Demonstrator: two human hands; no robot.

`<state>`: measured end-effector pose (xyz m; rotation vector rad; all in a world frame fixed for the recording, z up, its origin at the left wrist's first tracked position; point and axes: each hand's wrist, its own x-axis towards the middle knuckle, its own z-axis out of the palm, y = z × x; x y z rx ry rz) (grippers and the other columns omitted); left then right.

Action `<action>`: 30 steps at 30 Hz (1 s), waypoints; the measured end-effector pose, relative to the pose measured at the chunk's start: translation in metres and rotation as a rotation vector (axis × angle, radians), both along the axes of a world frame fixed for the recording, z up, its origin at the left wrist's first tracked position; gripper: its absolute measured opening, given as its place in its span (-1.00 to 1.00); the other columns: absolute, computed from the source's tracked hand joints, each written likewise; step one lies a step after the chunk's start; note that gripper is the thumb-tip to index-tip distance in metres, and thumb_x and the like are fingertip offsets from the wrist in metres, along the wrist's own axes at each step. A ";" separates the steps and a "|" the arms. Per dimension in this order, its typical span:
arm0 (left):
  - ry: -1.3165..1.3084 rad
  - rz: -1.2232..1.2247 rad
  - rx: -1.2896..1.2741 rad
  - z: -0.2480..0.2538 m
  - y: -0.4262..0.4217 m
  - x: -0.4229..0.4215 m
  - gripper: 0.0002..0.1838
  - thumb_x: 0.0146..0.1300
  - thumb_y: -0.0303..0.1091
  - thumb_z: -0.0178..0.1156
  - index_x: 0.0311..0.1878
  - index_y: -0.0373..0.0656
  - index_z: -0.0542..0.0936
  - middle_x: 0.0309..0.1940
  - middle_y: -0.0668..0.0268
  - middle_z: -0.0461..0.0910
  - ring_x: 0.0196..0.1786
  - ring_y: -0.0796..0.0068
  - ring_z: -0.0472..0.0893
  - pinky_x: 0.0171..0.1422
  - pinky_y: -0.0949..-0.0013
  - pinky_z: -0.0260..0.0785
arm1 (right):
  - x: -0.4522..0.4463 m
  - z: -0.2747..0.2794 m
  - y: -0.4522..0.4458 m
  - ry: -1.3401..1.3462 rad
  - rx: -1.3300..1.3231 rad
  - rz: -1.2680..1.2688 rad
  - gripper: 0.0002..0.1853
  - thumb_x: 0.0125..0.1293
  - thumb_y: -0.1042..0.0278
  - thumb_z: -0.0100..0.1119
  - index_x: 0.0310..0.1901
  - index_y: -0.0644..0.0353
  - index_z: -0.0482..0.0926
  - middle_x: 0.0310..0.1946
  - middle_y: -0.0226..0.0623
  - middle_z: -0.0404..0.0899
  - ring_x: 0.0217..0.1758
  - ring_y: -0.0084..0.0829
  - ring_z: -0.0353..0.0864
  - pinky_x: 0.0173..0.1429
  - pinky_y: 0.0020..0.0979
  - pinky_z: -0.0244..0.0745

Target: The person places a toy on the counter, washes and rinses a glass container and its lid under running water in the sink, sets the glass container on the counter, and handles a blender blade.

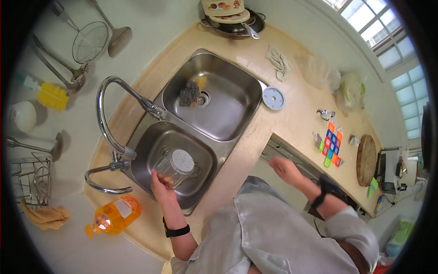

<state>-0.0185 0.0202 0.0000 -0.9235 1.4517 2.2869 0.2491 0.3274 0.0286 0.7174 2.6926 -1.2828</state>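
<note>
In the smaller sink basin (207,153), a clear container (166,160) with a white perforated disc (182,160) at one end is tilted over. My left hand (163,186) is at its near side, fingers bent against the clear wall; part of the grip is hidden. Off to the right, my right hand (285,171) hovers by the counter's front edge, fingers curled in, with nothing visible in them. A light blue round disc with holes (273,98) lies on the counter beside the larger basin (232,107), which holds a steel scouring pad (189,93).
A tall curved faucet (101,107) and a lower spout (98,178) reach over the sink's left side. An orange soap bottle (117,215) lies near my left forearm. Rightward are colourful interlocking pieces (332,144) and a round wooden board (366,160). Pots (232,23) stand at the back.
</note>
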 end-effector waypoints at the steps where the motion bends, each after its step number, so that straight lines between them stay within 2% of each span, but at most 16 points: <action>1: -0.002 -0.042 0.022 -0.005 -0.007 0.001 -0.72 0.24 -0.09 0.16 -0.49 0.02 0.40 -0.66 0.52 0.33 -0.62 0.63 0.31 -0.49 0.48 0.17 | 0.047 -0.017 0.003 -0.145 0.051 -0.011 -0.88 0.10 0.52 0.04 -0.29 0.24 0.47 -0.34 -0.08 0.53 -0.22 -0.11 0.54 -0.15 -0.24 0.44; 3: -0.014 -0.018 0.009 -0.009 -0.008 0.000 -0.73 0.24 -0.09 0.17 -0.49 0.02 0.40 -0.65 0.52 0.34 -0.60 0.63 0.32 -0.48 0.47 0.18 | 0.142 -0.048 -0.003 -0.396 0.098 -0.127 -0.85 0.08 0.44 0.07 -0.28 0.24 0.50 -0.33 -0.07 0.55 -0.19 -0.07 0.54 -0.14 -0.19 0.44; 4: -0.025 0.000 -0.009 -0.010 -0.007 -0.001 -0.73 0.23 -0.09 0.17 -0.49 0.03 0.40 -0.64 0.53 0.35 -0.59 0.62 0.34 -0.46 0.47 0.19 | 0.187 -0.056 -0.008 -0.614 0.174 -0.056 -0.75 0.10 0.29 0.11 -0.20 0.21 0.52 -0.28 -0.07 0.56 -0.14 -0.07 0.54 -0.09 -0.17 0.44; 5: -0.024 0.009 -0.007 -0.013 -0.006 -0.002 -0.73 0.23 -0.09 0.17 -0.49 0.03 0.40 -0.64 0.53 0.35 -0.59 0.62 0.34 -0.46 0.47 0.19 | 0.220 -0.059 -0.014 -0.865 0.142 -0.055 -0.57 0.11 0.08 0.12 -0.05 0.16 0.50 -0.15 -0.07 0.55 -0.03 -0.07 0.52 0.01 -0.14 0.43; 7: -0.055 0.016 0.041 -0.016 -0.010 0.000 -0.74 0.24 -0.11 0.17 -0.49 0.03 0.41 -0.63 0.53 0.37 -0.56 0.63 0.36 -0.43 0.46 0.20 | 0.276 -0.070 -0.032 -1.207 0.074 0.054 -0.36 0.10 -0.16 0.10 0.14 0.08 0.41 0.06 -0.10 0.47 0.15 -0.09 0.44 0.13 -0.07 0.37; 8: -0.050 0.039 0.037 -0.013 -0.007 0.000 -0.74 0.24 -0.11 0.17 -0.49 0.03 0.41 -0.63 0.53 0.37 -0.56 0.63 0.36 -0.43 0.46 0.20 | 0.317 -0.078 -0.044 -1.128 0.140 0.121 -0.45 0.17 -0.06 0.08 0.10 0.13 0.45 -0.04 -0.07 0.53 0.08 -0.19 0.52 0.03 -0.17 0.45; 10: -0.068 0.134 0.040 -0.003 0.002 0.001 -0.68 0.28 -0.13 0.12 -0.52 -0.04 0.36 -0.70 0.49 0.26 -0.67 0.63 0.26 -0.59 0.51 0.11 | 0.291 -0.090 -0.036 -1.109 0.134 0.154 -0.46 0.17 -0.05 0.08 0.10 0.13 0.45 -0.04 -0.07 0.53 0.07 -0.19 0.52 0.02 -0.18 0.45; 12: -0.070 0.148 0.041 -0.005 0.000 0.002 -0.69 0.28 -0.14 0.13 -0.53 -0.04 0.36 -0.69 0.49 0.27 -0.67 0.63 0.27 -0.59 0.50 0.11 | 0.209 -0.092 -0.063 -1.085 0.103 0.156 -0.47 0.17 -0.04 0.07 0.09 0.14 0.45 -0.06 -0.07 0.54 0.06 -0.20 0.53 0.01 -0.19 0.46; 15: -0.067 0.121 0.060 -0.009 0.000 0.004 -0.69 0.26 -0.14 0.15 -0.53 -0.03 0.37 -0.70 0.48 0.29 -0.66 0.62 0.29 -0.57 0.49 0.14 | 0.212 -0.092 -0.056 -1.059 0.044 0.112 -0.49 0.18 -0.01 0.07 0.08 0.14 0.46 -0.08 -0.08 0.54 0.04 -0.21 0.54 -0.01 -0.20 0.46; 17: -0.086 0.107 0.016 -0.011 -0.001 0.004 -0.73 0.23 -0.11 0.17 -0.51 0.04 0.42 -0.62 0.53 0.43 -0.61 0.61 0.36 -0.51 0.52 0.23 | 0.206 -0.090 -0.053 -1.041 -0.002 0.064 -0.50 0.18 0.00 0.07 0.07 0.15 0.46 -0.09 -0.08 0.55 0.02 -0.22 0.54 -0.02 -0.21 0.46; 24: -0.092 0.090 0.008 -0.014 -0.007 0.004 -0.74 0.24 -0.11 0.16 -0.50 0.03 0.41 -0.63 0.50 0.41 -0.61 0.61 0.36 -0.52 0.53 0.22 | 0.144 -0.083 -0.060 -0.989 -0.139 -0.042 -0.54 0.19 0.05 0.06 0.05 0.16 0.47 -0.13 -0.10 0.56 -0.02 -0.25 0.56 -0.06 -0.24 0.47; 27: -0.076 0.073 0.052 -0.014 -0.012 0.005 -0.74 0.24 -0.12 0.16 -0.50 0.03 0.41 -0.64 0.50 0.38 -0.60 0.62 0.35 -0.52 0.51 0.22 | 0.150 -0.081 -0.044 -0.967 -0.186 -0.068 -0.56 0.20 0.07 0.06 0.04 0.17 0.48 -0.15 -0.11 0.57 -0.04 -0.27 0.57 -0.08 -0.26 0.48; 30: -0.083 0.151 0.016 -0.002 -0.004 0.005 -0.69 0.26 -0.12 0.15 -0.54 -0.02 0.38 -0.70 0.51 0.30 -0.66 0.65 0.29 -0.56 0.53 0.12 | 0.164 -0.082 -0.034 -0.943 -0.226 -0.080 -0.57 0.20 0.10 0.06 0.03 0.17 0.49 -0.17 -0.11 0.57 -0.06 -0.28 0.58 -0.09 -0.27 0.48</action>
